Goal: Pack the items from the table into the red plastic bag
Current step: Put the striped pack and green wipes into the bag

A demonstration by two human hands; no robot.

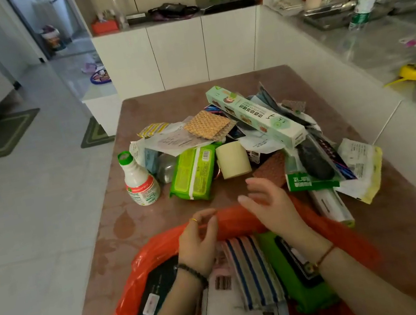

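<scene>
Both hands' grip open and empty, left hand [198, 242] and right hand [270, 203] above red plastic bag [242, 218] rim

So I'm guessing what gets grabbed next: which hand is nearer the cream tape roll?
Right. The right hand, open and empty, hovers just below the cream tape roll. The left hand sits lower, at the red bag's rim.
</scene>
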